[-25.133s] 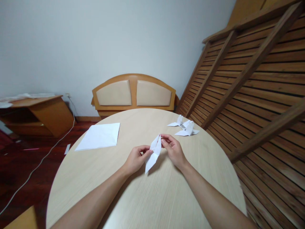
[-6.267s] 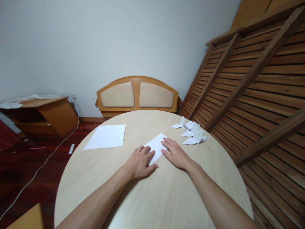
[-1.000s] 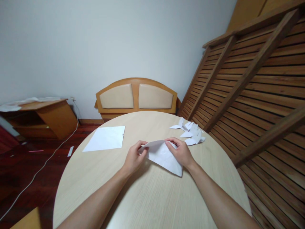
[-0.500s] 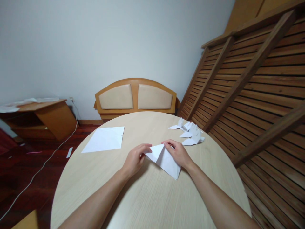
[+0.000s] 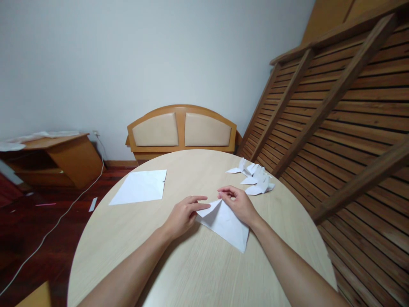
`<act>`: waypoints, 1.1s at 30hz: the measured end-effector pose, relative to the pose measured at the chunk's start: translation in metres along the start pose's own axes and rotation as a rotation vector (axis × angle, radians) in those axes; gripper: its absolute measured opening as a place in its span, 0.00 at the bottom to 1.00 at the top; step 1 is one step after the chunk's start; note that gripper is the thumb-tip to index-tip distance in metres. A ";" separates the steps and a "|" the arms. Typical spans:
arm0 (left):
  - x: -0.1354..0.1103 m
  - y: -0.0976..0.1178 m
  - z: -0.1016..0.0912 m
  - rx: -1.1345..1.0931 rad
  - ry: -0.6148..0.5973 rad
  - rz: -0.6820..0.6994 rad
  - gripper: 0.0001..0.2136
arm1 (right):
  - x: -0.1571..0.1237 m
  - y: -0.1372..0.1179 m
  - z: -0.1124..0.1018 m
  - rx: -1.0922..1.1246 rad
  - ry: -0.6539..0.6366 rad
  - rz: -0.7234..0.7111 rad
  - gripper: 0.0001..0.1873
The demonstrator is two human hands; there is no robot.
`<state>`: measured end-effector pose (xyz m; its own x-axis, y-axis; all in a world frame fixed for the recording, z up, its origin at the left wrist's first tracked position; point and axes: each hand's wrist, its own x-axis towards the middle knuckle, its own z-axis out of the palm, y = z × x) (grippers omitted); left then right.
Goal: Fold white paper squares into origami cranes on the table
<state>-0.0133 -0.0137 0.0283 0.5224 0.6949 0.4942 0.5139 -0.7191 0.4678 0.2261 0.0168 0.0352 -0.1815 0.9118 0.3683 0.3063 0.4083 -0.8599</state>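
A white sheet of paper (image 5: 225, 222), partly folded into a triangle, lies on the round light-wood table (image 5: 198, 264) in front of me. My left hand (image 5: 183, 213) rests on the sheet's left corner with its fingers stretched out flat. My right hand (image 5: 238, 203) pinches the raised upper edge of the sheet between thumb and fingers. The sheet's near corner points toward me on the right.
A flat stack of white paper (image 5: 139, 192) lies at the table's far left. Several folded paper figures (image 5: 255, 177) sit at the far right edge. A padded wooden headboard (image 5: 181, 130) stands behind the table, slatted wooden frames (image 5: 338, 123) lean on the right, and a low cabinet (image 5: 54, 157) is at the left.
The sheet has been lowered toward the table and shifted toward me. My left hand's fingers have gone from gripping the edge to lying flat on it.
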 end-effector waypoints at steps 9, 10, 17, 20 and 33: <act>0.002 0.004 -0.003 0.136 -0.055 0.100 0.33 | -0.003 0.000 0.003 0.034 -0.146 0.080 0.16; 0.002 0.005 -0.003 0.137 -0.069 0.105 0.32 | -0.003 0.000 0.002 0.044 -0.146 0.075 0.17; 0.001 0.017 -0.010 0.034 -0.185 0.073 0.25 | -0.004 0.001 -0.001 -0.006 -0.149 0.016 0.15; 0.001 0.020 -0.009 -0.054 -0.134 -0.062 0.24 | -0.006 -0.003 -0.001 -0.058 -0.155 -0.027 0.13; 0.006 0.013 0.000 -0.083 -0.101 -0.359 0.15 | -0.011 -0.020 0.006 -0.172 -0.245 -0.100 0.08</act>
<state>-0.0036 -0.0185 0.0373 0.3854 0.8974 0.2150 0.6220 -0.4247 0.6578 0.2165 -0.0015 0.0460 -0.4321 0.8378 0.3337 0.4257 0.5157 -0.7435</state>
